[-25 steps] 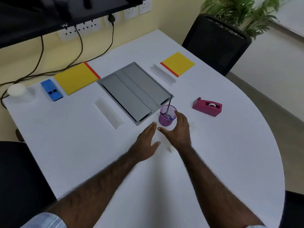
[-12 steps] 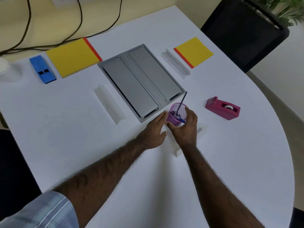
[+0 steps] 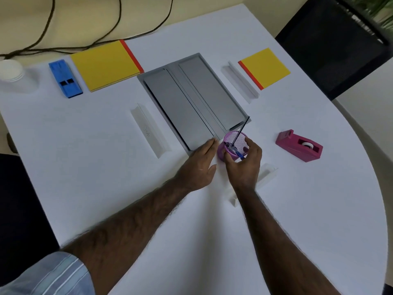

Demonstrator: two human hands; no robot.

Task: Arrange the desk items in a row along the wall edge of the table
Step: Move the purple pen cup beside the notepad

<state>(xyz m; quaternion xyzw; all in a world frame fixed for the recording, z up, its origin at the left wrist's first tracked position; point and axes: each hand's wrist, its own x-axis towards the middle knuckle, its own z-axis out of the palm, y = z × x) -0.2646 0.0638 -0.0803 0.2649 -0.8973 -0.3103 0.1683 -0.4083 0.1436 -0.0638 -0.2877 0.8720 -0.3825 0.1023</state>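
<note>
A purple mesh pen cup [image 3: 235,145] with pens in it stands at the near corner of the grey floor-box lid [image 3: 191,103]. My right hand [image 3: 244,165] wraps around the cup from the near side. My left hand [image 3: 200,165] lies flat beside it on the left, fingers together, touching or almost touching the cup. A pink tape dispenser [image 3: 298,145] sits to the right. Along the wall edge lie a blue stapler [image 3: 64,78] and a large yellow notepad [image 3: 106,64]. A smaller yellow notepad [image 3: 264,68] lies at the back right.
A white paper cup [image 3: 12,73] stands at the far left by the wall. Three white name-plate holders lie on the table: one left of the lid [image 3: 150,129], one right of it [image 3: 240,81], one under my right wrist [image 3: 263,177]. Black cables [image 3: 85,46] run along the wall; a black chair [image 3: 331,45] stands at the back right.
Both hands have moved forward to the pen cup; my right hand has closed around it and my left has come alongside. The camera has tilted down and closer.
</note>
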